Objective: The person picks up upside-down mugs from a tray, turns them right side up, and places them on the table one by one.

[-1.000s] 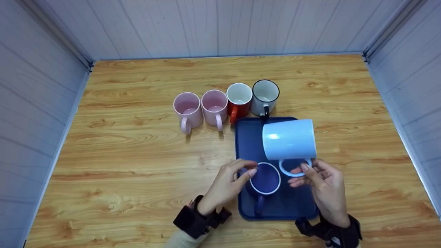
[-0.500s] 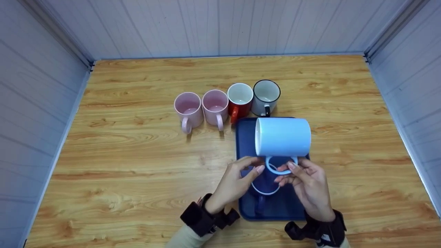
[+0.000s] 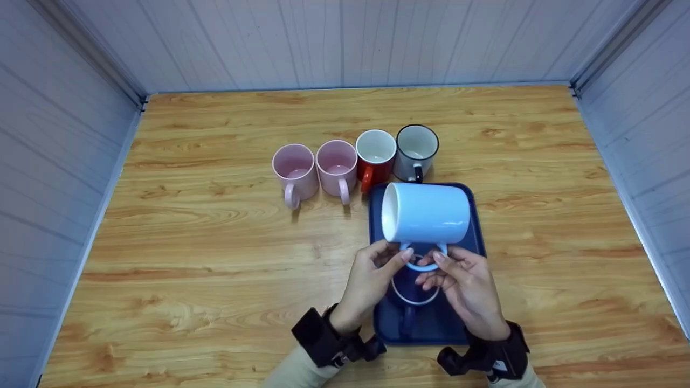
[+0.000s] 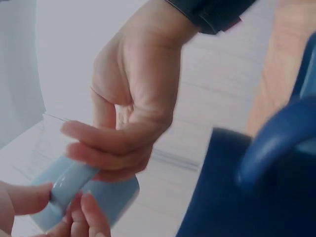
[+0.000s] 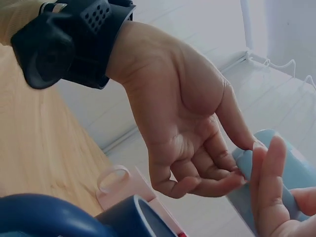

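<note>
1. Step in hand, as judged: you hold the light blue mug [image 3: 426,213] on its side in the air at centre frame, mouth towards frame left, above the dark blue tray [image 3: 477,215]; it appears to be passing between your hands.
2. Next move calls for one secure grip on the handle before the other hand lets go.
3. Your right hand [image 3: 466,291] pinches the handle, fingers partly curled.
4. Your left hand [image 3: 369,280] has curled fingertips on the same handle, thumb meeting them.
5. The navy mug [image 3: 412,288] stands on the tray beneath both hands.
6. Two pink mugs [image 3: 315,170], a red mug [image 3: 374,153] and a black-rimmed mug [image 3: 415,151] line up above the tray.
</note>
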A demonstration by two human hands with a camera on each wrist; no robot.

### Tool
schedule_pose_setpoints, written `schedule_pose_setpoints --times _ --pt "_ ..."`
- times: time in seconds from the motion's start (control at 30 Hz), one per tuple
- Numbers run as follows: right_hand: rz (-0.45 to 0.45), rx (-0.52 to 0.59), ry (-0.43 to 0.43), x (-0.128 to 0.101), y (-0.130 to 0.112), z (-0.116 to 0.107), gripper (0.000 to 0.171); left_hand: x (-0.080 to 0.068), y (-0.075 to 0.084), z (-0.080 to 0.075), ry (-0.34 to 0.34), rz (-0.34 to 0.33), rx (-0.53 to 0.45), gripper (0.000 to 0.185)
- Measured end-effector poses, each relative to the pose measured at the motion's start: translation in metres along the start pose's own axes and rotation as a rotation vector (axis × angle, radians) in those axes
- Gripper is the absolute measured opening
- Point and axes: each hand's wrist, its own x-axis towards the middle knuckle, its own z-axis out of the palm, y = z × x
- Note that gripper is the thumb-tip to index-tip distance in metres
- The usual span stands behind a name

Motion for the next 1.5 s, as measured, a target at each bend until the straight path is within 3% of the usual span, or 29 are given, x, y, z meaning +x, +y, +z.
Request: schedule_pose_setpoints --times 0.13,0.53,0.83,1.1,1.5 --pt "0.005 -0.071 0.021 0.001 0.001 0.000 0.018 -0.001 -0.001 0.000 0.026 -0.035 -0.060 0.022" --pt "0.031 -0.315 0.061 0.004 -0.002 0.002 0.023 -0.003 0.001 0.002 0.043 -0.036 -0.173 0.018" --pt "0.033 -0.449 0.028 0.007 -0.002 0.001 0.027 -0.006 0.002 0.003 0.001 -0.051 -0.284 0.014" --pt "0.112 -0.546 0.067 0.009 -0.004 0.001 0.025 -0.005 0.002 0.005 -0.022 -0.068 -0.422 0.013" --pt "0.131 -0.711 0.057 0.009 -0.009 0.001 0.022 -0.004 0.006 0.007 -0.043 -0.021 -0.401 0.016"
